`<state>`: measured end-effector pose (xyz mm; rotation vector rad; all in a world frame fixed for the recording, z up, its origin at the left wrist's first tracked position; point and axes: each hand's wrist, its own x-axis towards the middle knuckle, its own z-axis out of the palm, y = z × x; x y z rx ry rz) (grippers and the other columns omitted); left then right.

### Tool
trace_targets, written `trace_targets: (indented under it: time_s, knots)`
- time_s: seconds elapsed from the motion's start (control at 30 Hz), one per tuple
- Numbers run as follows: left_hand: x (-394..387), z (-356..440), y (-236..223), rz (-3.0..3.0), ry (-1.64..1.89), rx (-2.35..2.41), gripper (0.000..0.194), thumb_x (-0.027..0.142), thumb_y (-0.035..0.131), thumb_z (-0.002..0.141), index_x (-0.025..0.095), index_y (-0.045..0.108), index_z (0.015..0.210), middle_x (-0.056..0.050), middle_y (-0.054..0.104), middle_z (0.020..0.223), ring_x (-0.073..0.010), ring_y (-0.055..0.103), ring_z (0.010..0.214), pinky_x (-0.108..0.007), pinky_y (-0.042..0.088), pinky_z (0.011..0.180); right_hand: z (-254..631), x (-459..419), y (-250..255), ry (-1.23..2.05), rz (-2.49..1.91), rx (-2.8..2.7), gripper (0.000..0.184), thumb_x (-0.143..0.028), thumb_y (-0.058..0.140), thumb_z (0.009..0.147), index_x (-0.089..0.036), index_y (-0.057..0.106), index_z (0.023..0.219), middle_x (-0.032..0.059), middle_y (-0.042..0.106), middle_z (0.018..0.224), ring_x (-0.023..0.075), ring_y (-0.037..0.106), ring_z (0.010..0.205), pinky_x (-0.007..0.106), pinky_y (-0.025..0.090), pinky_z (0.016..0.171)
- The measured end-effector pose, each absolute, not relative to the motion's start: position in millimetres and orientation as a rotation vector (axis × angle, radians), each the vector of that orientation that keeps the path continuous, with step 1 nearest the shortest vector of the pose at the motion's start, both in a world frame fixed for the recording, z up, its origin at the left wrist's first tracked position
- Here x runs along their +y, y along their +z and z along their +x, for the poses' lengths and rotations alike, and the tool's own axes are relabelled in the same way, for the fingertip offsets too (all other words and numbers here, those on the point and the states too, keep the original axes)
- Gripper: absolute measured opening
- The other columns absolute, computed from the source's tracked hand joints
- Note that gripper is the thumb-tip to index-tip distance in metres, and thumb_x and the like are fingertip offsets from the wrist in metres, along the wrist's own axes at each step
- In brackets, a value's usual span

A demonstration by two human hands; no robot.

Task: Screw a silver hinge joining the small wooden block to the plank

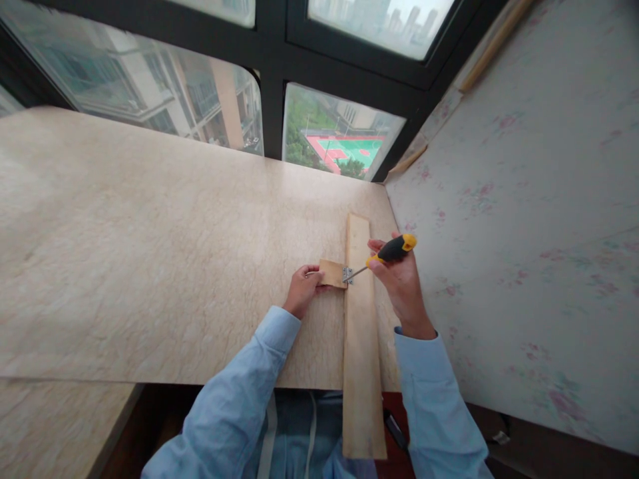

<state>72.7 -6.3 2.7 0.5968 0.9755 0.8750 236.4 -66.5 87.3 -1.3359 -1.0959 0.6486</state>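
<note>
A long wooden board (360,359) lies on the marble-patterned counter, its near end sticking out past the front edge. Against its left side sits a small wooden block (331,273), and a metal hinge (348,275) spans the joint between the two. My left hand (304,287) pinches the block at its left end, fingers closed. In my right hand (399,283) is a screwdriver (394,249) with a black and yellow handle, slanting down to the left. Its tip meets the hinge near the block's edge; any screw under it is too small to make out.
The beige counter (150,253) stretches far to the left. A wall with floral paper (519,219) rises close on the right, and a dark window frame (272,86) borders the back. Below the front edge, a dark object (396,429) lies on a red surface.
</note>
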Motion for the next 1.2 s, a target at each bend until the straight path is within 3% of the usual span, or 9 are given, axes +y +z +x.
trace_targets:
  time_s: [0.17,0.3,0.43,0.53,0.67,0.77,0.9,1.07,1.2]
  knots:
    - [-6,74,1,0.607,0.888,0.982,0.009,0.01,0.064,0.079,0.012,0.062,0.087,-0.007,0.068,0.083,-0.0177,0.068,0.076,-0.03,0.059,0.065,237,-77,97,0.771,-1.29,-1.105,0.063,-0.04,0.076,0.078,-0.033,0.046,0.132,0.0053,0.066,0.128,0.0217,0.062,0.122,0.044,0.05,0.105]
    - [-6,74,1,0.598,0.883,0.986,0.008,0.009,0.064,0.079,0.012,0.062,0.086,-0.007,0.068,0.084,-0.0181,0.068,0.076,-0.03,0.058,0.064,234,-73,101,0.565,-1.514,-1.112,0.06,-0.046,0.082,0.068,-0.024,0.06,0.12,0.0055,0.074,0.101,0.0231,0.072,0.092,0.043,0.058,0.089]
    - [-6,73,3,0.591,0.886,0.982,0.009,0.008,0.063,0.08,0.012,0.062,0.087,-0.007,0.068,0.083,-0.0176,0.068,0.075,-0.029,0.058,0.063,234,-63,101,0.158,-1.773,-1.118,0.06,-0.056,0.085,0.058,-0.02,0.066,0.102,0.0018,0.068,0.081,0.0194,0.064,0.068,0.042,0.058,0.076]
    - [-7,73,3,0.588,0.88,0.982,0.008,0.008,0.063,0.08,0.012,0.061,0.087,-0.007,0.069,0.083,-0.0178,0.068,0.075,-0.03,0.058,0.064,235,-59,96,0.214,-1.741,-1.094,0.067,-0.058,0.082,0.062,-0.021,0.06,0.112,0.0022,0.067,0.087,0.0197,0.065,0.075,0.041,0.057,0.08]
    - [-6,73,1,0.599,0.887,0.975,0.01,0.01,0.066,0.078,0.012,0.062,0.087,-0.007,0.069,0.085,-0.0183,0.068,0.077,-0.031,0.059,0.066,236,-64,90,0.601,-1.421,-1.078,0.069,-0.05,0.077,0.073,-0.029,0.044,0.13,0.0068,0.065,0.119,0.0218,0.065,0.111,0.041,0.054,0.095]
    - [-6,74,0,0.604,0.896,0.982,0.011,0.01,0.067,0.078,0.012,0.062,0.087,-0.007,0.069,0.085,-0.0177,0.068,0.076,-0.03,0.059,0.065,236,-71,93,0.741,-1.285,-1.075,0.064,-0.042,0.077,0.076,-0.032,0.044,0.13,0.0063,0.062,0.133,0.0218,0.058,0.128,0.043,0.047,0.108]
    - [-7,74,-2,0.609,0.898,0.985,0.012,0.011,0.068,0.078,0.012,0.062,0.088,-0.008,0.069,0.086,-0.0177,0.068,0.076,-0.03,0.059,0.065,237,-76,100,0.721,-1.328,-1.084,0.058,-0.042,0.077,0.076,-0.029,0.052,0.127,0.0065,0.069,0.122,0.0233,0.066,0.115,0.045,0.053,0.101]
    - [-6,74,-3,0.616,0.903,0.99,0.013,0.012,0.069,0.077,0.012,0.062,0.088,-0.008,0.068,0.086,-0.018,0.068,0.078,-0.031,0.06,0.067,237,-68,98,0.324,-1.657,-1.108,0.067,-0.052,0.085,0.061,-0.02,0.063,0.115,0.0034,0.071,0.089,0.0228,0.069,0.082,0.042,0.058,0.081]
    - [-7,73,-2,0.624,0.897,0.991,0.011,0.012,0.067,0.078,0.012,0.063,0.088,-0.008,0.069,0.086,-0.0182,0.068,0.078,-0.031,0.06,0.067,235,-59,91,0.363,-1.612,-1.09,0.063,-0.057,0.079,0.067,-0.022,0.058,0.115,0.0046,0.069,0.095,0.0223,0.067,0.088,0.04,0.057,0.084]
